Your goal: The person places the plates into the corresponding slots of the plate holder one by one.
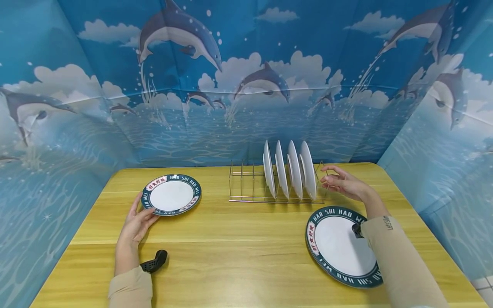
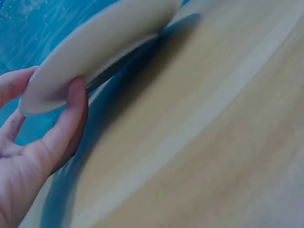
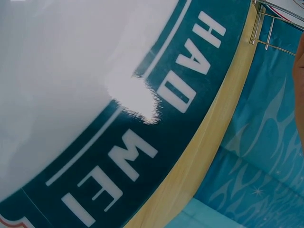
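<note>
At the left of the table my left hand [image 1: 136,224] pinches the near-left rim of a plate [image 1: 171,194] with a white centre and a dark green lettered rim. In the left wrist view the thumb and fingers hold the edge of this plate [image 2: 102,52], which is tilted. My right hand [image 1: 346,184] is at the right end of a wire dish rack [image 1: 246,199], fingers loosely bent and holding nothing, fingertips right by the end wire. Several white plates [image 1: 308,171] stand upright in the rack's right half.
A larger green-rimmed plate [image 1: 343,244] lies on the wooden table [image 1: 231,256] at the right, under my right forearm. The rack's left slots hold no plates. A blue dolphin-print curtain [image 1: 246,128] closes off the back and sides.
</note>
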### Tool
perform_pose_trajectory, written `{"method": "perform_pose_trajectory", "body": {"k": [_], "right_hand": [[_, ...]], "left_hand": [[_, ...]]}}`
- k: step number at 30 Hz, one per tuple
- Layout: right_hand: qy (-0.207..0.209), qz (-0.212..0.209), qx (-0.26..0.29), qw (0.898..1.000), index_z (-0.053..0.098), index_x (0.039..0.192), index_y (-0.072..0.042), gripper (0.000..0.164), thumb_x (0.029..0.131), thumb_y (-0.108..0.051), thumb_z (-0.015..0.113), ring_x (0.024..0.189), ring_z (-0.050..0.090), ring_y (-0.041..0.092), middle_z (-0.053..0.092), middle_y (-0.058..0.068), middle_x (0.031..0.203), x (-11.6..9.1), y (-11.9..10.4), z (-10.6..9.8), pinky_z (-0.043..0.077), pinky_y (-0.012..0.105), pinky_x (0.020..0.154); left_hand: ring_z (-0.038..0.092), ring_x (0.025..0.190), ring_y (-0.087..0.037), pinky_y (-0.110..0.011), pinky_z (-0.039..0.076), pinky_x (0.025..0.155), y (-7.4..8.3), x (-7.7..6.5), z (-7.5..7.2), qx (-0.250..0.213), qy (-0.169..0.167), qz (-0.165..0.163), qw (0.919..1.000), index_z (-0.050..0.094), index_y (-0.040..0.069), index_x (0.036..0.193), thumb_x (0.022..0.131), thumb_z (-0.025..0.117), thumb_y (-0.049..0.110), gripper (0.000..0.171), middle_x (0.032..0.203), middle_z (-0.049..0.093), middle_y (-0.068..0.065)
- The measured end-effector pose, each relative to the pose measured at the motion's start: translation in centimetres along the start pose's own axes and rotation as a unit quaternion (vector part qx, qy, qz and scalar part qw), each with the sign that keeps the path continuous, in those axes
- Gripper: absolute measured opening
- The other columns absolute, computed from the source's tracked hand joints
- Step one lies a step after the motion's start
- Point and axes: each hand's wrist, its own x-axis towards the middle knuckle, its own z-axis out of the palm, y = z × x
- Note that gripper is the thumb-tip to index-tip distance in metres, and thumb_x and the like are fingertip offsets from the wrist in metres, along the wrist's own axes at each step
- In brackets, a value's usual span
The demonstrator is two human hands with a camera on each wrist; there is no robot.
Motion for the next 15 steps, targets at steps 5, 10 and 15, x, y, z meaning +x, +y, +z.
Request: {"method": "perform_pose_trajectory", "body": {"k": [5,10,15], "right_hand": [[-0.001,-0.001,0.001,1.0,0.029,0.133,-0.016,0.038,0.098,-0.022,0.043,0.105,0.052,0.017,0.054,0.006,0.11,-0.1,0.0,0.0,0.044,0.027,0.09],[-0.002,0.0,0.004,1.0,0.03,0.133,-0.016,0.038,0.098,-0.022,0.043,0.105,0.052,0.017,0.054,0.006,0.11,-0.1,0.0,0.0,0.044,0.028,0.091],[-0.003,-0.001,0.007,1.0,0.029,0.134,-0.016,0.039,0.098,-0.022,0.043,0.104,0.052,0.015,0.054,0.006,0.11,-0.1,0.0,0.0,0.043,0.031,0.092]], "left_hand": [[0.064,0.088,-0.015,-0.032,0.054,0.078,0.4,-0.2,0.9,-0.001,-0.003,0.018,0.9998,0.007,0.032,0.148,0.088,0.047,-0.012,0.084,0.135,0.021,-0.017],[0.065,0.081,-0.015,-0.033,0.056,0.074,1.2,-0.3,2.4,0.004,-0.016,0.038,0.9992,0.01,0.029,0.148,0.087,0.049,-0.012,0.083,0.119,0.039,-0.008],[0.066,0.079,-0.017,-0.034,0.056,0.07,2.3,-0.2,4.1,0.002,-0.041,0.074,0.9964,0.015,0.026,0.148,0.086,0.05,-0.014,0.082,0.108,0.056,-0.004]]}}
